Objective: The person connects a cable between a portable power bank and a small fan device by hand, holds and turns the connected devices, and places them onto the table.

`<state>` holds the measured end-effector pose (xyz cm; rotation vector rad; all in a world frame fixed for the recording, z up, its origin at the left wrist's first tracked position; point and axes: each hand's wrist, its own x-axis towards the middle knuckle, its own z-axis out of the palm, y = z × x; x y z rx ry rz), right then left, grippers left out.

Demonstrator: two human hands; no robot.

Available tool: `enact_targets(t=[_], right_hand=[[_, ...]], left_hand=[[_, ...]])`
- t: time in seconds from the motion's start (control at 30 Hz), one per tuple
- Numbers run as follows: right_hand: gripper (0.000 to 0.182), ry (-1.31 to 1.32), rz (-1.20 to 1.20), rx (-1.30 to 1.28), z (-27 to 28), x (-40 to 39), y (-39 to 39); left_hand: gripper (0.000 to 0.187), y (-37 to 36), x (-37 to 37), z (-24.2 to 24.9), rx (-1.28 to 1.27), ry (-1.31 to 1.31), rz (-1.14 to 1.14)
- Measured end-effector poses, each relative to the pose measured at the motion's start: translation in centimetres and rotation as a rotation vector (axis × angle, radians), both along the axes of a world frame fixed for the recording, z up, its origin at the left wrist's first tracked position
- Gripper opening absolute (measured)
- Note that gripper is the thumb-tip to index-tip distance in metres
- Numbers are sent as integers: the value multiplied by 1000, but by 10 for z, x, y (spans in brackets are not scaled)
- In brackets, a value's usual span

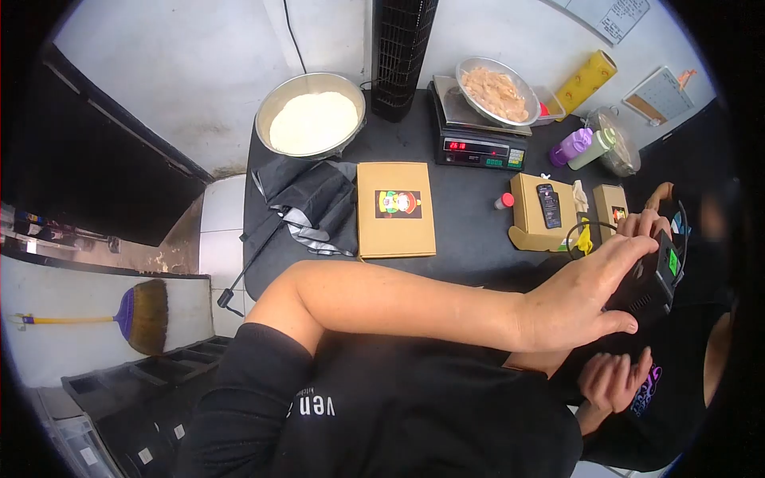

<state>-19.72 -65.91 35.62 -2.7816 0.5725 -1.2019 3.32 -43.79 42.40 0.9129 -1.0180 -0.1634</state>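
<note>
My left arm reaches across to the right, and my left hand (594, 283) is closed around a small black box-shaped device (647, 283) with a lit green display. Its fingers lie over the top and the thumb spreads along the lower side. A thin black cable (570, 231) loops beside the device. Below it, my right hand (612, 381) is raised with its fingers loosely bent and apart, nothing visible in it. Another person in a dark shirt stands close at the right; a hand of that person (661, 194) shows beyond the device.
On the black table (470, 207) are a bowl of white powder (313, 121), a folded umbrella (307, 199), a cardboard box (396, 239), and a scale (480, 150) bearing a bowl of raw meat (496, 92). Farther right are a remote (549, 205) on a box and bottles (570, 147).
</note>
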Motion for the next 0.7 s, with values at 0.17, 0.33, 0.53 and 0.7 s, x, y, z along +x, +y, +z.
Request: enact_targets(t=[0.17, 0.33, 0.53, 0.7], right_hand=[[64, 31, 165, 14, 23, 25, 21], [63, 281, 460, -168, 66, 95, 55], [36, 165, 1219, 432, 76, 178, -17], [17, 285, 1923, 978, 72, 249, -81]], left_hand=[[71, -7, -4, 1, -10, -23, 34], [77, -8, -5, 5, 47, -4, -22], [89, -20, -10, 2, 30, -87, 71], [92, -23, -10, 0, 53, -161, 28]])
